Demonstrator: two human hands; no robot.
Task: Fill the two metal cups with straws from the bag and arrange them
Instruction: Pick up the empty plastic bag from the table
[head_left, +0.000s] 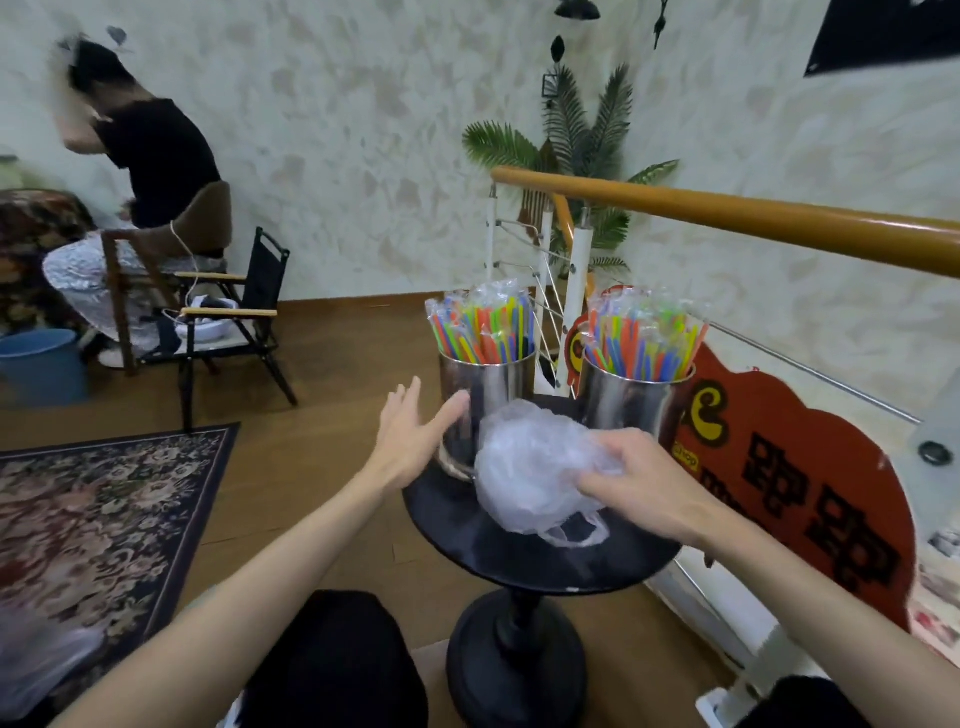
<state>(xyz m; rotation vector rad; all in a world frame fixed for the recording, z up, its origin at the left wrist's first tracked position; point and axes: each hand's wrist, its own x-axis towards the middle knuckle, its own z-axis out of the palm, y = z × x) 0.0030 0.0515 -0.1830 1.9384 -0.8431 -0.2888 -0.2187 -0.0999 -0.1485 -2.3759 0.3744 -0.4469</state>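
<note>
On the round table (519, 558), both cups (485, 389) stand full; right hand (631, 488) bunches the empty bag (524, 467), left hand (410, 431) open beside. Lift it clear, gently, without tipping straws (483, 327).

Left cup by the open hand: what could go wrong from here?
1. The left hand reaches open toward the left metal cup, which is tall and packed with straws; a sideways nudge might tip it.
2. That cup stands near the edge of the small round table, so a push could slide it off.
3. The right hand grips the crumpled plastic bag close to both cups; dragging it may snag one.
</note>
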